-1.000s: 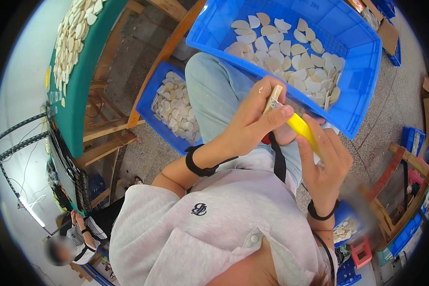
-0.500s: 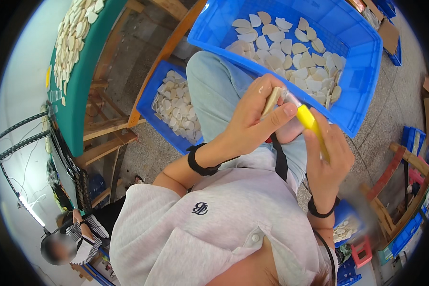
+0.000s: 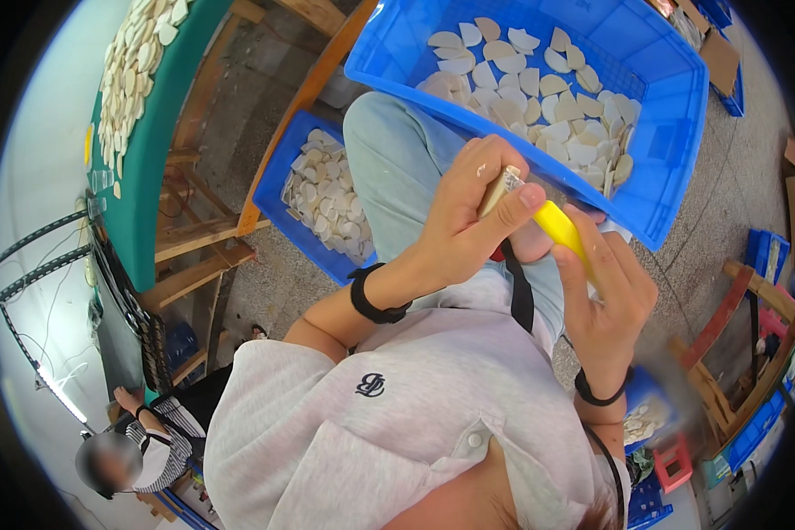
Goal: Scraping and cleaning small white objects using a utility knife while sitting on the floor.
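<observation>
My left hand (image 3: 464, 208), closed, pinches a cream-coloured flat piece (image 3: 493, 196) between thumb and fingers, just in front of the large blue crate. My right hand (image 3: 611, 284) is wrapped round a yellow-handled tool (image 3: 562, 228), which points up and left toward the piece. A small shiny bit shows at the piece's upper end by the left thumb; most of the tool's working end is hidden behind that thumb. Beyond both hands, the large blue crate (image 3: 671, 168) holds many loose half-round cream pieces (image 3: 583, 152).
A smaller blue bin (image 3: 278, 168) of cream pieces stands left of my knee. Farther left, more pieces lie on a green-topped table (image 3: 141, 238) with wooden framing. Another person (image 3: 155, 442) sits at the lower left. A pink stool (image 3: 673, 466) and wooden frame (image 3: 707, 389) are at right.
The yellow-handled tool has shifted slightly up and left, so its shiny neck is now behind my left thumb. My left hand still grips the piece, tilted slightly differently.
</observation>
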Demonstrator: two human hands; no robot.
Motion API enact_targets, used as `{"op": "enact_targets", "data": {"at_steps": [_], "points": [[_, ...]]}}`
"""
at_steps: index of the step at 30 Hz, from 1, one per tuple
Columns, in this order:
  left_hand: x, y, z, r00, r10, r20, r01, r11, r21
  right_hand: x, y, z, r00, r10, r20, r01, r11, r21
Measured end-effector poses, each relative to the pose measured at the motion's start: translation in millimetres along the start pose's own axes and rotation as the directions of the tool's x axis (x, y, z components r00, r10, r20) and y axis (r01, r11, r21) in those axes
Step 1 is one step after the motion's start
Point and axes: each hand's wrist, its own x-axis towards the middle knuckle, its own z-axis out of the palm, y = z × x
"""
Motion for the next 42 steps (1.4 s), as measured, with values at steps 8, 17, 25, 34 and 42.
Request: {"op": "enact_targets", "data": {"at_steps": [8,17,25,34,42], "points": [[4,-4,-2,0.985,0.163,-0.047,-0.155,0.976,0.153,0,-2,7,0.999,0.006,-0.045,-0.007,1.000,-0.018],[6,4,0,0.999,-0.041,0.006,0.041,0.991,-0.126,4,2,6,0.997,0.050,-0.054,-0.044,0.993,0.113],[7,-3,-1,0.998,0.063,-0.012,-0.063,0.998,0.002,5,1,0,1.000,0.012,0.002,-0.012,0.997,0.081],[6,-7,-1,0.995,0.103,-0.011,-0.102,0.993,0.064,4,2,-1,1.000,0.007,0.014,-0.008,0.997,0.076],[1,-7,-1,0.998,0.030,-0.060,-0.028,0.999,0.029,1,0,3,1.000,-0.012,0.019,0.013,0.999,-0.051]]}}
